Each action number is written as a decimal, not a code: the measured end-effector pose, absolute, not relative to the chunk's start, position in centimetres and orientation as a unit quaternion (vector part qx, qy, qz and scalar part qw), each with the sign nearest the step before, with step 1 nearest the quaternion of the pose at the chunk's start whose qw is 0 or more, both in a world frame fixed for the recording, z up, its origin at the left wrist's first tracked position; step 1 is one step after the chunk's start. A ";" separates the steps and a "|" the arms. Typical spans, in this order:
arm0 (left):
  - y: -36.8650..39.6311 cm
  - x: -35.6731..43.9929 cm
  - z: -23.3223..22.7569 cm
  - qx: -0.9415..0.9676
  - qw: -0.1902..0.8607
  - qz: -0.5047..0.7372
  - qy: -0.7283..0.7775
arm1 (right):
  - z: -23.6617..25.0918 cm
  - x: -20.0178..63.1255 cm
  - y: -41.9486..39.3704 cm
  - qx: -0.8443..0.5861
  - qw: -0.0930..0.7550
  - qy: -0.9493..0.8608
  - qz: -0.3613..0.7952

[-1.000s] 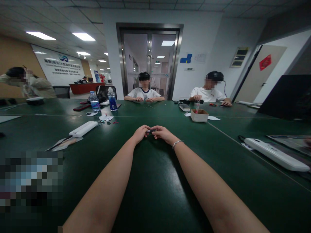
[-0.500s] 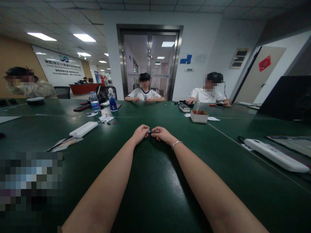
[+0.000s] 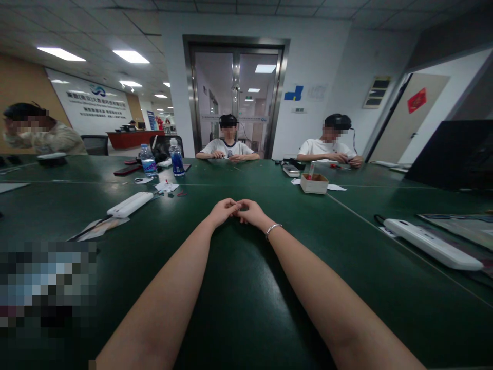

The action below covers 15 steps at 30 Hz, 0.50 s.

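My left hand (image 3: 224, 211) and my right hand (image 3: 251, 211) meet at their fingertips above the green table (image 3: 246, 288), both with fingers pinched together. Whatever sits between them is hidden by the fingers and too small to name. A bracelet circles my right wrist. Both forearms reach forward from the bottom of the view. Left of my hands lie a sheet of white paper (image 3: 167, 186) with small bits on it and a small red item (image 3: 182, 193).
A white power bank-like device (image 3: 131, 204) lies to the left, another long white device (image 3: 433, 244) to the right. Two bottles (image 3: 177, 157) stand at the back left, a small box (image 3: 314, 184) at the back right. Several people sit around the table.
My hands have come together; the small dark item that showed between my fingertips is now hidden. The view has shifted slightly. Across the table, the person at right has brought their hands closer together.
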<state>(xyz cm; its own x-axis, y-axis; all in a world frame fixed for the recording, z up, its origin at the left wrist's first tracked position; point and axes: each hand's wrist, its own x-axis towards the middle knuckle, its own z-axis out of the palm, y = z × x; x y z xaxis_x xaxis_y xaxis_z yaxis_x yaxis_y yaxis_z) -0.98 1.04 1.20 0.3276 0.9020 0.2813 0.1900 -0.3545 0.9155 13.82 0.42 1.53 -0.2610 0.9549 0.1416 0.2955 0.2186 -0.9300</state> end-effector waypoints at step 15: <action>-9.7 -8.9 17.4 0.777 0.270 0.187 0.538 | 3.4 24.8 -5.8 -0.463 0.361 -0.606 0.537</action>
<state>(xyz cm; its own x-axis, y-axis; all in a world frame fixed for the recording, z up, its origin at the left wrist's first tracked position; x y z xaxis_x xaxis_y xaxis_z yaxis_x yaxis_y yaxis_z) -8.94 -9.70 17.36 0.3517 0.9361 0.0001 0.7345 -0.2760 0.6200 24.85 -5.81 3.43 -0.3107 0.9486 -0.0598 0.1740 -0.0050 -0.9847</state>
